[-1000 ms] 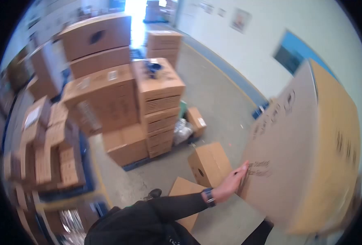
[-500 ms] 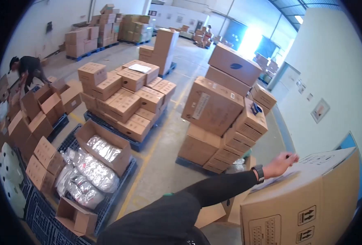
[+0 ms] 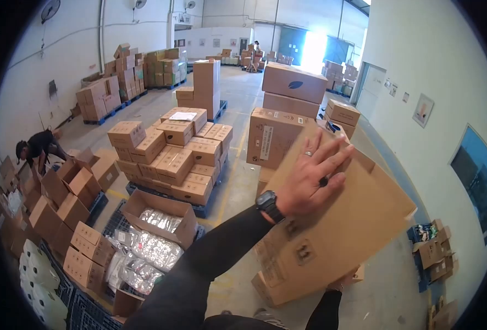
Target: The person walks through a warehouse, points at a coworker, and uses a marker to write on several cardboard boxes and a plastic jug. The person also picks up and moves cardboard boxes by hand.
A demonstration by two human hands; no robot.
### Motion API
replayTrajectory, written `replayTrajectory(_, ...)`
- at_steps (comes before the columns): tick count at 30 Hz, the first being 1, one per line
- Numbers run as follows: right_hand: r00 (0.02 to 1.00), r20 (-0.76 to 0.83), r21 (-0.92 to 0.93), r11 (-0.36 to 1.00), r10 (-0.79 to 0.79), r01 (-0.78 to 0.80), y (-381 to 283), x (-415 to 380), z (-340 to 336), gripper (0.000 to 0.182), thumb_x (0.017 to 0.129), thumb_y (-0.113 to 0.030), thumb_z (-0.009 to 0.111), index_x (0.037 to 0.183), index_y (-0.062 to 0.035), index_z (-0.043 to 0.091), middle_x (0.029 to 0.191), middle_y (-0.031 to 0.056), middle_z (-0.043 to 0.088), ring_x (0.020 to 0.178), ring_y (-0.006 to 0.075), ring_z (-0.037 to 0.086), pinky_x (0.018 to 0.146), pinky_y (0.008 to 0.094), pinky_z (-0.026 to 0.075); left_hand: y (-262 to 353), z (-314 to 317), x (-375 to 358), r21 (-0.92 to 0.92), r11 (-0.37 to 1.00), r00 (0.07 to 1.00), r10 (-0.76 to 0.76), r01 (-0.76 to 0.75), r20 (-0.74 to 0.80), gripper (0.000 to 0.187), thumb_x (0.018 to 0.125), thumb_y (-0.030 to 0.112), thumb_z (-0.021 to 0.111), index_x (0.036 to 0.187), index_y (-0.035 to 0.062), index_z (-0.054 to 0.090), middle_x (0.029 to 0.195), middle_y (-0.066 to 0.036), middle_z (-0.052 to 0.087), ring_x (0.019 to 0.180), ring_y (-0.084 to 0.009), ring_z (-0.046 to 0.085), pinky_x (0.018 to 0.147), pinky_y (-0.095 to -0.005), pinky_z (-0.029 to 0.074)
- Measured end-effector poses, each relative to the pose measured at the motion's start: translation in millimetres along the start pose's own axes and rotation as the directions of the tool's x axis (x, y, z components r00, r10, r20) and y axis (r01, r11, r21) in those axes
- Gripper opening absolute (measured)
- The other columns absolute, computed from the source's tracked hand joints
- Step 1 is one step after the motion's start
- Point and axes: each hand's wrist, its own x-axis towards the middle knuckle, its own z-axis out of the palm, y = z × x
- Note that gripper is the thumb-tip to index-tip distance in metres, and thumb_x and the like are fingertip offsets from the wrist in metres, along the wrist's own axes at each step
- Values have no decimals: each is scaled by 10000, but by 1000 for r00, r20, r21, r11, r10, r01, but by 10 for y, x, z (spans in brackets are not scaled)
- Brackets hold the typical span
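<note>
A large brown cardboard box is tilted close in front of me, with printed symbols on its side. My left hand, with a dark watch at the wrist and rings, lies against the box's upper left part, fingers stretched out and apart. At the lower edge of the box, my right hand grips it from beneath; most of its fingers are hidden. Just behind the box stands a stack of cartons, the top one bearing a dark leaf mark. A small blue object on that stack is partly covered by my fingers.
Left of the aisle, small cartons are piled on a blue pallet. Nearer, an open carton and silver-wrapped packs occupy another pallet. A person bends over boxes at far left. Right, a wall runs beside a pallet of open boxes.
The box has tipped and moved left in view, in front of the carton stack. My left hand has shifted left and spread its fingers; my right hand has come into view below.
</note>
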Motion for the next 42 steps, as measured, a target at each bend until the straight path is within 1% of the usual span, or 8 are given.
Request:
replayTrajectory(7, 991, 85, -93, 990, -102, 110, -293, 131, 102, 518, 991, -461, 426, 1141, 23, 535, 1128, 138, 580, 981, 224, 573, 844, 372, 480, 745, -177, -7, -90, 996, 996, 9, -1, 87, 254, 893, 178, 501, 675, 63, 559, 646, -56, 509, 705, -294, 531, 968, -486, 372)
replayTrajectory(14, 982, -31, -560, 817, -188, 139, -379, 736, -700, 519, 997, -483, 384, 1035, 22, 498, 1038, 131, 560, 950, 216, 525, 886, 351, 428, 1609, 357, -217, -1, 998, 997, 62, -62, 36, 252, 780, 196, 585, 581, 90, 472, 574, -56, 466, 563, -244, 480, 633, -364, 359)
replayTrajectory(21, 901, -136, -284, 888, -412, 362, -933, 1422, -924, 572, 992, -550, 345, 1177, -18, 446, 1087, 80, 522, 1028, 183, 474, 909, 337, 407, 841, 975, -134, 312, 949, 950, 56, 45, -306, 190, 990, 110, 468, 994, -41, 583, 893, -87, 571, 783, -193, 541, 732, -326, 440)
replayTrajectory(23, 882, 48, -472, 767, -470, 434, -1640, 1054, -718, 547, 1009, -512, 333, 1221, -19, 438, 1060, 76, 538, 999, 158, 503, 890, 322, 429, 761, 898, 30, -94, 921, 879, -389, 378, -277, 285, 1023, 186, 414, 862, -12, 542, 802, -28, 539, 703, -110, 476, 673, -277, 408)
replayTrajectory(25, 859, 331, -262, 837, -390, 481, -1987, 1048, -713, 488, 1021, -442, 362, 1232, -13, 461, 1030, 63, 547, 903, 122, 536, 794, 284, 457, 746, 990, 201, 1, 953, 869, -276, 303, -410, 329, 1024, 233, 422, 809, 5, 520, 723, -17, 498, 663, -79, 426, 614, -253, 365)
replayTrajectory(27, 712, 523, -379, 621, -468, 687, -2520, 480, -148, 433, 1007, -373, 446, 1213, 4, 496, 966, 65, 574, 788, 104, 549, 693, 247, 457, 797, 917, 364, -526, 765, 819, -537, 372, -201, 320, 1023, 247, 427, 867, 2, 561, 704, -5, 489, 645, -71, 401, 580, -242, 323)
replayTrajectory(31, 575, 760, -221, 712, -302, 667, -2979, -135, 70, 372, 967, -299, 525, 1129, 34, 563, 880, 78, 626, 774, 127, 588, 690, 272, 490, 290, 1112, 392, -165, 938, 878, -343, 304, -334, 351, 1019, 222, 431, 1230, -17, 579, 771, 20, 506, 678, -57, 416, 590, -209, 318)
replayTrajectory(42, -56, 995, -32, 827, 77, 561, -2640, -806, 543, 233, 855, -146, 616, 1061, -39, 649, 831, 33, 659, 770, 208, 620, 737, 340, 450, 177, 1303, 251, -363, 864, 918, -392, 348, -53, 282, 992, 203, 499, 1089, -14, 651, 785, 29, 637, 676, -30, 506, 607, -232, 411)
